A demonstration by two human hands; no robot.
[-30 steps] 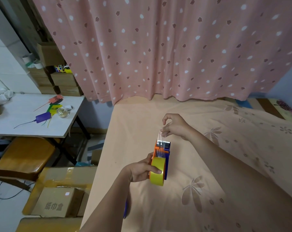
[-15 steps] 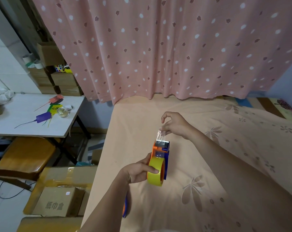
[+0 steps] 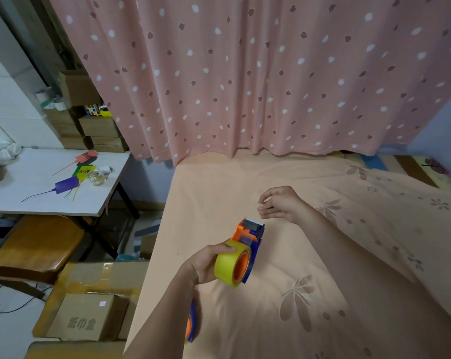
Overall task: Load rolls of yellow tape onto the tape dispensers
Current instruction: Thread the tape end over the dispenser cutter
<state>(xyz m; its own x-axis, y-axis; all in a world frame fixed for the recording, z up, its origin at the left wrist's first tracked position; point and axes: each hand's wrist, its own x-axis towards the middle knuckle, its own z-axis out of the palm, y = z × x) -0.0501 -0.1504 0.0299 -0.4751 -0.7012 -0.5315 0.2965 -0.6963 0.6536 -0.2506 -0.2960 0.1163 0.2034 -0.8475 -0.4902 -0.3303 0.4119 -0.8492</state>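
While the left hand (image 3: 206, 265) grips the tape dispenser (image 3: 247, 244), its yellow tape roll (image 3: 228, 266) already sits mounted. The right hand (image 3: 278, 203) hovers loosely curled, empty. A second dispenser (image 3: 192, 323) seemingly awaits.

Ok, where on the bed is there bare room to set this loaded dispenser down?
Bare peach bedsheet lies between the pink dotted curtain and the right hand, and right of the orange-and-blue tape dispenser. It is crowded at the near left edge, where a second dispenser lies under the left forearm.

Left hand (image 3: 206, 264) clenched in a grip; right hand (image 3: 280, 203) loosely curled, seemingly empty.
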